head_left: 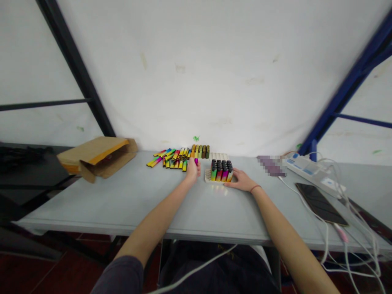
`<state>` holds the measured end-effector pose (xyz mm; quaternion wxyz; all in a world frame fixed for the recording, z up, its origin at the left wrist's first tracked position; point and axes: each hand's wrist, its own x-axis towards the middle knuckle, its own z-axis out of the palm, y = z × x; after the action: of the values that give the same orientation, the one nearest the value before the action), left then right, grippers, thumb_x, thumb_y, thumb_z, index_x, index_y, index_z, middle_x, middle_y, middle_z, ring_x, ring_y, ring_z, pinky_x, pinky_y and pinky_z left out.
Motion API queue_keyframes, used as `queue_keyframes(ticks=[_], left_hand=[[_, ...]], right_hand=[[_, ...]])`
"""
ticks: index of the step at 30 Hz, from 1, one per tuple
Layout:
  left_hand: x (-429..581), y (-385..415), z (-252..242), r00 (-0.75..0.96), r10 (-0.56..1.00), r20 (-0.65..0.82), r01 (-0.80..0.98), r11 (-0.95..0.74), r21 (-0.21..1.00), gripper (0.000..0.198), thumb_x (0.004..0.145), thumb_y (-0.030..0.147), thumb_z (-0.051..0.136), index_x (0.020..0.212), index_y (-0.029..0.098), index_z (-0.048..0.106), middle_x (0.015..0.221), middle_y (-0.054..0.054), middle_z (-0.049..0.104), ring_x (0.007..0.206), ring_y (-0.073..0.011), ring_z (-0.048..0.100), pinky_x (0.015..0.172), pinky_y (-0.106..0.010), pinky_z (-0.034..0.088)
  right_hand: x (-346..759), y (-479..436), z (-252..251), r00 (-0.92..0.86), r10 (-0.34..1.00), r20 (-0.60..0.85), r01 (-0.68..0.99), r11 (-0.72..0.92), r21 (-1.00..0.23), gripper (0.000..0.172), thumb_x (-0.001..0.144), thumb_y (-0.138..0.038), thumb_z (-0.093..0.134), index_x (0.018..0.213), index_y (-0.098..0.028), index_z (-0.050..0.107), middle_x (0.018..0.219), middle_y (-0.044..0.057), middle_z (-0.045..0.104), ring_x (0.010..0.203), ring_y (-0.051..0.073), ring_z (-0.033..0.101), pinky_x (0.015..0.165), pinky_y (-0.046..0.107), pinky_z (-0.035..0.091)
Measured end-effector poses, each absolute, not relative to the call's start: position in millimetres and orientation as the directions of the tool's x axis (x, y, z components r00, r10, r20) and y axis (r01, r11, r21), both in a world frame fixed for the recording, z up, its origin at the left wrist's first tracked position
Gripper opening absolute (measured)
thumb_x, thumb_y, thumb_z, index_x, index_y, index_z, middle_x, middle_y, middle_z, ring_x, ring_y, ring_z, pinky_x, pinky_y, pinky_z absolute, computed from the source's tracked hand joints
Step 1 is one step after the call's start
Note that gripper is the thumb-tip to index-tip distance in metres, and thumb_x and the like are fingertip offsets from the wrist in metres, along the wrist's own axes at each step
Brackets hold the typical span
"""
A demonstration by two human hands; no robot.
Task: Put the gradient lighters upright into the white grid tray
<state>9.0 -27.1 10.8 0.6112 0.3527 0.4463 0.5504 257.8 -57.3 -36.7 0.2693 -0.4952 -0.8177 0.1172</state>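
Note:
My left hand [192, 170] is closed in a fist around a lighter, of which only a purple end [196, 161] shows; the fingers hide the rest. Right of it stands a white tray [208, 178] with rows of upright black-topped lighters [221, 170] in green, red, purple and orange-yellow. The left end of this tray shows bare slots. My right hand [242, 181] grips the tray's right end, thumb along the front edge and fingers at the side. A loose pile of colourful lighters [171, 158] lies left of my left hand.
Behind the tray are a group of upright yellow-to-brown pieces [200, 151] and another white slotted tray [219, 156]. An opened brown cardboard package [98, 155] lies at left. On the right are a power strip [315, 173], a phone [321, 203], a blurred-out purple item [272, 166] and white cables.

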Motion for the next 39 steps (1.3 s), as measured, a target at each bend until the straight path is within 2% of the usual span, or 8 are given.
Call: queue_keyframes(ticks=[5,14,20,23,25,27,29,39], left_hand=[[9,-28,9,0.004,0.988,-0.156,-0.342,0.148,0.928,0.044,0.091,0.05,0.028,0.057,0.022,0.033,0.041,0.009,0.022,0.03,-0.0051,0.015,0.035,-0.018,0.012],[7,-26,11,-0.037,0.987,-0.157,-0.371,0.132,0.919,0.039,0.092,0.039,0.024,0.057,0.022,0.031,0.041,0.009,0.021,0.03,-0.0061,0.015,0.034,-0.019,0.011],[12,-19,2,0.033,0.993,-0.11,-0.372,0.114,0.921,0.041,0.091,0.057,0.032,0.071,0.022,0.04,0.045,0.01,0.029,0.032,-0.007,0.026,0.035,-0.018,0.021],[16,-15,-7,-0.04,0.998,0.049,-0.226,-0.057,0.973,0.028,0.091,0.05,0.045,0.086,0.023,0.046,0.054,0.007,0.046,0.045,-0.0091,0.046,0.045,-0.019,0.039],[18,-13,-13,-0.079,0.97,0.23,-0.083,-0.236,0.968,0.02,0.09,0.041,0.052,0.092,0.022,0.051,0.07,0.002,0.059,0.067,-0.0123,0.06,0.064,-0.024,0.051],[19,-11,-18,-0.055,0.922,0.383,0.027,-0.382,0.924,0.016,0.088,0.035,0.056,0.095,0.02,0.056,0.091,-0.005,0.066,0.092,-0.0163,0.063,0.086,-0.03,0.051],[19,-9,-22,0.011,0.896,0.444,0.069,-0.443,0.894,0.017,0.088,0.031,0.057,0.099,0.018,0.058,0.103,-0.008,0.066,0.102,-0.0188,0.062,0.096,-0.033,0.047],[16,-14,-17,0.17,0.898,0.406,0.103,-0.426,0.899,0.016,0.085,0.025,0.06,0.098,0.017,0.064,0.106,-0.009,0.068,0.097,-0.0191,0.065,0.092,-0.032,0.05]], right_hand=[[257,-58,-36,-0.36,0.878,0.315,0.753,0.473,-0.458,0.065,0.071,-0.065,0.07,0.118,-0.021,0.066,0.129,0.012,0.063,0.12,0.034,0.057,0.105,0.047,0.043],[259,-57,-35,-0.391,0.869,0.305,0.746,0.493,-0.447,0.064,0.073,-0.064,0.068,0.12,-0.021,0.066,0.134,0.011,0.06,0.123,0.033,0.055,0.108,0.05,0.041],[261,-61,-22,-0.436,0.856,0.277,0.665,0.514,-0.541,0.066,0.071,-0.059,0.073,0.123,-0.02,0.065,0.136,0.011,0.059,0.124,0.032,0.056,0.11,0.047,0.041],[263,-65,-15,-0.422,0.87,0.254,0.637,0.484,-0.6,0.069,0.065,-0.058,0.078,0.121,-0.02,0.066,0.131,0.01,0.063,0.12,0.033,0.059,0.108,0.048,0.044],[264,-67,-13,-0.418,0.876,0.24,0.629,0.469,-0.62,0.07,0.064,-0.057,0.079,0.122,-0.02,0.065,0.129,0.009,0.065,0.119,0.033,0.06,0.108,0.048,0.045],[265,-67,-14,-0.423,0.877,0.227,0.628,0.464,-0.624,0.069,0.065,-0.057,0.078,0.123,-0.021,0.065,0.13,0.008,0.064,0.119,0.033,0.06,0.108,0.048,0.044],[266,-66,-16,-0.44,0.869,0.226,0.629,0.478,-0.614,0.067,0.068,-0.056,0.077,0.123,-0.021,0.064,0.132,0.008,0.063,0.121,0.031,0.059,0.109,0.048,0.043],[265,-64,-23,-0.457,0.852,0.256,0.657,0.517,-0.548,0.06,0.072,-0.055,0.073,0.121,-0.022,0.064,0.134,0.008,0.06,0.121,0.031,0.057,0.109,0.047,0.042]])
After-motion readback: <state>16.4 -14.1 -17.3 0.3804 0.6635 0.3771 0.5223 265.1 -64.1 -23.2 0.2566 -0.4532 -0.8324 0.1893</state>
